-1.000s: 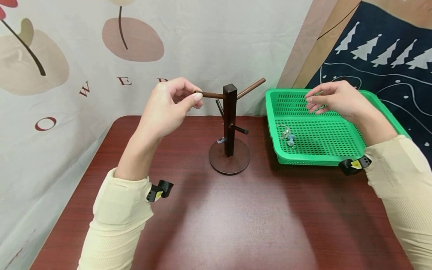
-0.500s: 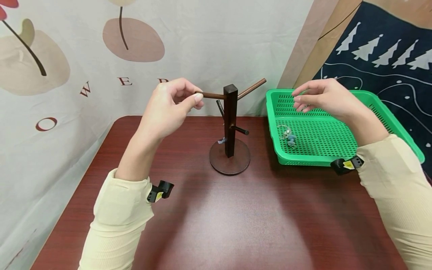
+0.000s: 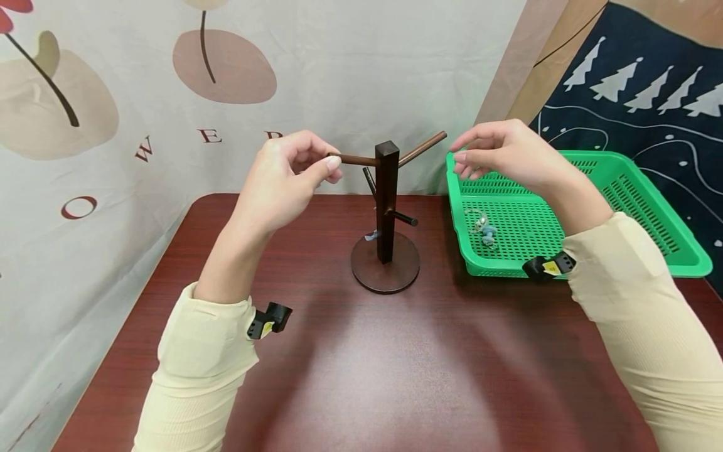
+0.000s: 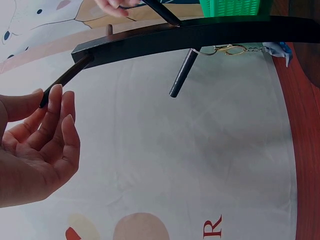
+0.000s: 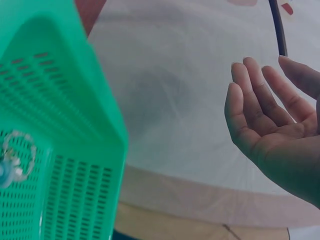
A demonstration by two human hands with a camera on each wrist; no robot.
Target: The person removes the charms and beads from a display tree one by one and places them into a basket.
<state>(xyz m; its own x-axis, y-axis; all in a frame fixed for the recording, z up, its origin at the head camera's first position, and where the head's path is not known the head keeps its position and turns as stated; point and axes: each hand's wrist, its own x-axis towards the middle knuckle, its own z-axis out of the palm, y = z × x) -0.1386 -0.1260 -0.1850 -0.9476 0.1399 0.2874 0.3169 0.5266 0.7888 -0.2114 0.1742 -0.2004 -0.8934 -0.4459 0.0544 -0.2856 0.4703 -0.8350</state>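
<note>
A dark brown wooden stand point(image 3: 386, 201) with several pegs stands upright on a round base in the head view. My left hand point(image 3: 285, 179) pinches the tip of its upper left peg point(image 3: 359, 160) between thumb and fingers. Holding nothing, my right hand point(image 3: 508, 154) hovers above the back left corner of the green basket point(image 3: 686, 251), close to the end of the upper right peg point(image 3: 425, 148). In the left wrist view a keychain point(image 4: 232, 48) with a gold clasp and a blue piece hangs from a lower peg. The right wrist view shows the right fingers loosely spread.
Inside the basket's left side lie a light blue charm point(image 3: 488, 233) and a clear beaded loop point(image 3: 473, 216). Behind the reddish-brown table point(image 3: 316, 389) hangs a pale printed cloth point(image 3: 361, 69). A dark cloth with white trees point(image 3: 649, 94) is at the right.
My right hand has moved left across the basket toward the stand's upper right peg. The left hand stays on its peg, and the stand has not visibly moved.
</note>
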